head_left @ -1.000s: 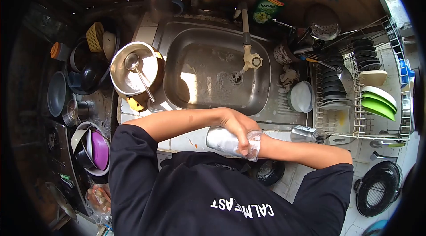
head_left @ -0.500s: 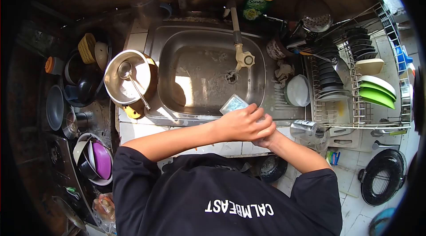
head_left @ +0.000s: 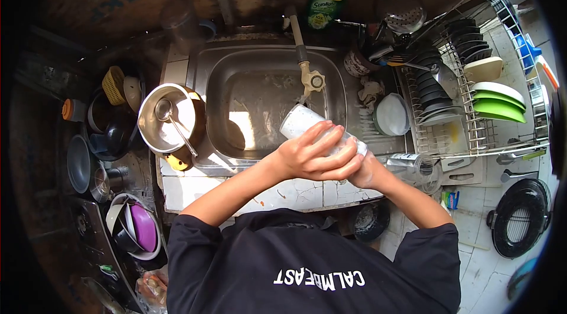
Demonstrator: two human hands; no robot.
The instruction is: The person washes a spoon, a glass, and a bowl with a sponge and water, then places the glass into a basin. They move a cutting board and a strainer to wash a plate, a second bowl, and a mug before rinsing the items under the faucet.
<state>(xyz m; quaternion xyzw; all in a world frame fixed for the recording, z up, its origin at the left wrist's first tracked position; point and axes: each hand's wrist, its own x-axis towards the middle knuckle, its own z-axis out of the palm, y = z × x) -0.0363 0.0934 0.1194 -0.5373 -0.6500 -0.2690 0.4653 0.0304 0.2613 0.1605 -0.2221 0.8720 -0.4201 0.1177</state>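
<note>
A whitish, foam-streaked cup (head_left: 300, 121) is held tilted above the front edge of the steel sink (head_left: 204, 101). My left hand (head_left: 319, 153) is wrapped over it with bent fingers. Pressed up against the cup's other end is my right hand (head_left: 367, 173), wet with white suds; its fingers are mostly hidden behind my left hand and the foam. Just behind the cup, the tap (head_left: 313, 80) hangs over the basin.
Left of the sink stands a metal pot (head_left: 182, 104) with a ladle (head_left: 163, 110) in it. On the right are a white bowl (head_left: 392, 115), clear glasses (head_left: 422, 169) and a dish rack (head_left: 472, 131) of plates. A green Sunlight pack (head_left: 323, 10) stands behind.
The cup has come up and turned, showing more of its whitish side. My left hand has spread along it, and my right hand shows more suds. The view has shifted slightly.
</note>
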